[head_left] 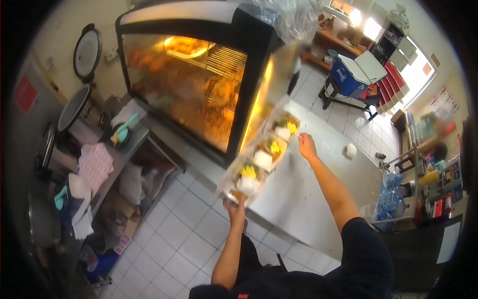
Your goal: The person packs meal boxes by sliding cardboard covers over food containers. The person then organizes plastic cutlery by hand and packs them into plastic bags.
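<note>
Three clear food containers with their lids raised stand in a row along the left edge of the metal counter [294,199]. Each holds white and yellow food over something brown: the near container [247,183], the middle container [269,152] and the far container [285,127]. My left hand [235,208] grips the near end of the near container, thumb on its front edge. My right hand [306,144] is raised just right of the middle and far containers, its fingers curled together; what they hold, if anything, is too small to tell.
A lit glass display warmer [186,94] stands beyond the containers. On the right of the counter lies a small white bundle [351,150]. A side table [122,164] at left bears cloths and utensils. A blue cooler [348,77] and water bottles [391,199] are farther right.
</note>
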Demonstrator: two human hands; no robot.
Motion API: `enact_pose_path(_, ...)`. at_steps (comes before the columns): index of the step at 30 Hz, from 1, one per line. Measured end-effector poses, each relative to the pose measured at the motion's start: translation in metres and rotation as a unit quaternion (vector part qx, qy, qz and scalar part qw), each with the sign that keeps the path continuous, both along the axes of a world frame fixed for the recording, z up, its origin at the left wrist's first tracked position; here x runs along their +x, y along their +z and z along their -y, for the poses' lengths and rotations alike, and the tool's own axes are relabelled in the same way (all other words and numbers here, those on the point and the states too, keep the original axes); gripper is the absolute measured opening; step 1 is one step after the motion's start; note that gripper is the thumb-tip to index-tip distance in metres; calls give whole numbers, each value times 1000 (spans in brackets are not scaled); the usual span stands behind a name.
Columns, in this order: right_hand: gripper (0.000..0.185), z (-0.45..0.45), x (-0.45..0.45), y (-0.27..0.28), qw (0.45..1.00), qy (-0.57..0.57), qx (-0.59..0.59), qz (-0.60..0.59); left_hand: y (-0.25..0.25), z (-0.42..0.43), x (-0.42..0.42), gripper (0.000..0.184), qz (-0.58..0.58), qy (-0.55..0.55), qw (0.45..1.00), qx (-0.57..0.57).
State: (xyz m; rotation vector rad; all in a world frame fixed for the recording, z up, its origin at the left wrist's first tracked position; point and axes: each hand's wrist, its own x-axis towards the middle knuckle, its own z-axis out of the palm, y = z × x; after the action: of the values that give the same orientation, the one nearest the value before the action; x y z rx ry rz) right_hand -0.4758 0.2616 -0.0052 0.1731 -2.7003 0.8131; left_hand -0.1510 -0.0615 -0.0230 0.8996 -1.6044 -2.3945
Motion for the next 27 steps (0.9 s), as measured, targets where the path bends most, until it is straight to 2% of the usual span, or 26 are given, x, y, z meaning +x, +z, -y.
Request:
enact_pose_path(1,36,-13,-25,-1,998,-8,53,-43,8,-15,7,96,56,-1,998,2)
enact_pose_path(2,37,-29,-46,-2,996,-10,73,-39,-8,-29,16,89,64,2,998,12)
enact_pose_path(4,38,-23,-97,-5,996,-21,80,-38,-38,-18,31,78,19,28,999,27)
enact_pose_path(7,37,-27,-137,-13,990,41,47,130,-29,0,42,70,13,33,994,105)
enact_pose_path(9,26,-36,-148,-13,989,69,51,123,-38,14,46,67,18,57,991,124)
enact_pose_path(10,22,-42,-140,-21,989,55,28,132,-95,50,67,65,4,22,997,69)
enact_pose_path(13,17,-70,-112,-13,989,11,0,146,-84,71,65,67,30,42,986,156)
enact_pose_path(17,18,-105,-49,-19,982,-125,-1,143,-69,75,61,69,50,10,983,176)
enact_pose_path(20,24,-103,5,21,917,-225,-243,220,-59,78,53,71,60,-6,984,166)
enact_pose_path(23,29,-109,31,-30,940,-321,-112,-37,-50,90,53,73,44,-15,985,166)
enact_pose_path(25,31,-54,71,20,951,-280,-71,-111,-39,94,57,75,27,-15,986,165)
enact_pose_path(27,25,-11,84,25,990,-91,-106,-32,-18,92,56,77,-3,-27,989,147)
